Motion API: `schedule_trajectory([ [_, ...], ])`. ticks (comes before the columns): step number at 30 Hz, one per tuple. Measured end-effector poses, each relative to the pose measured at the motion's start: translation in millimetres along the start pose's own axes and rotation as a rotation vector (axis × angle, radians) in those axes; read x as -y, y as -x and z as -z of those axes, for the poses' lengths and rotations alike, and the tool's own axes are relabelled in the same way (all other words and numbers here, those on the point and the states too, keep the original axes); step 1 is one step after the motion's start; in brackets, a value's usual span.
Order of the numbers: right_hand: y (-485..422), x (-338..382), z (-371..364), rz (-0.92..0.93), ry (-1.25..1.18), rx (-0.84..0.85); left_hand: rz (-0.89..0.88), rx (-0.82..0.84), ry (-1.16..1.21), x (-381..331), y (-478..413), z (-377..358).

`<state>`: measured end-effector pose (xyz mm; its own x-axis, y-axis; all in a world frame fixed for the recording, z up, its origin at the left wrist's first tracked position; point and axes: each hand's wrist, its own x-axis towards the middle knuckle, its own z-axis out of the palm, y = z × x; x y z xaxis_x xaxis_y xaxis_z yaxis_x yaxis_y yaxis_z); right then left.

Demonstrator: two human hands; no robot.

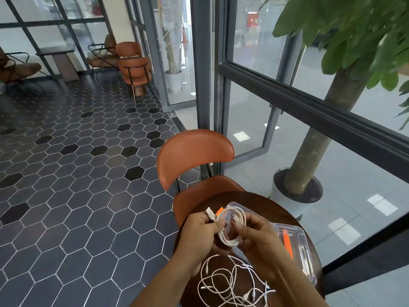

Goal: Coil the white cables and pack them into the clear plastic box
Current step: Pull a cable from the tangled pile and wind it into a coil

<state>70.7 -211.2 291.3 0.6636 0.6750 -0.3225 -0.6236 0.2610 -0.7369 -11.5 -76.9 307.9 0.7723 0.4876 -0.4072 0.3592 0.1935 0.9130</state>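
Cable [230, 229] white, coiled, w/ USB plug.

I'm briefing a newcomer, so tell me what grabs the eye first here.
The left hand and right hand hold a coil of white cable low in the centre, above a dark round table. Loose cables lie tangled nearer the camera, and the clear box sits to their right. An orange chair stands just beyond the table.

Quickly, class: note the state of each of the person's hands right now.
Left hand: closed, gripping the coiled white cable near its plug.
Right hand: closed, holding the same coil on its other side.
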Motion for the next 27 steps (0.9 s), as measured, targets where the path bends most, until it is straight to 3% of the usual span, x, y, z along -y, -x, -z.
schedule_trajectory([
  [2, 3.7, -5.9, -2.3, 0.092, 0.091, -0.066, -0.065, -0.056, -0.171, 4.8, -0.9, -0.7],
  [6, 5.3, -16.3, -8.2, 0.349, 0.496, -0.322, -0.222, -0.132, -0.492, 7.0, 7.5, -6.6],
  [9, 4.8, -23.7, -18.4, 0.434, 0.481, -0.420, -0.362, -0.181, -0.789, 7.6, 7.9, -13.0],
  [12, 3.3, -30.9, -25.4, 0.483, 0.540, -0.496, -0.362, -0.162, -0.931, 10.2, 7.3, -17.3],
  [17, 3.1, -36.2, -21.8, 0.519, 0.705, -0.466, -0.342, -0.136, -0.663, 17.9, 8.9, -7.6],
  [19, 4.2, -33.6, -20.4, 0.540, 0.730, -0.436, -0.371, -0.134, -0.664, 19.4, 7.9, -4.4],
  [22, 2.7, -27.7, -20.7, 0.407, 0.441, -0.374, -0.403, -0.133, -0.711, 17.8, 4.7, -2.8],
  [25, 0.7, -21.3, -15.9, 0.167, 0.110, -0.188, -0.374, -0.119, -0.657, 17.2, 2.0, 2.3],
  [27, 2.6, -16.6, -11.0, 0.105, 0.109, -0.093, -0.360, -0.088, -0.578, 17.8, 4.9, 5.0],
])
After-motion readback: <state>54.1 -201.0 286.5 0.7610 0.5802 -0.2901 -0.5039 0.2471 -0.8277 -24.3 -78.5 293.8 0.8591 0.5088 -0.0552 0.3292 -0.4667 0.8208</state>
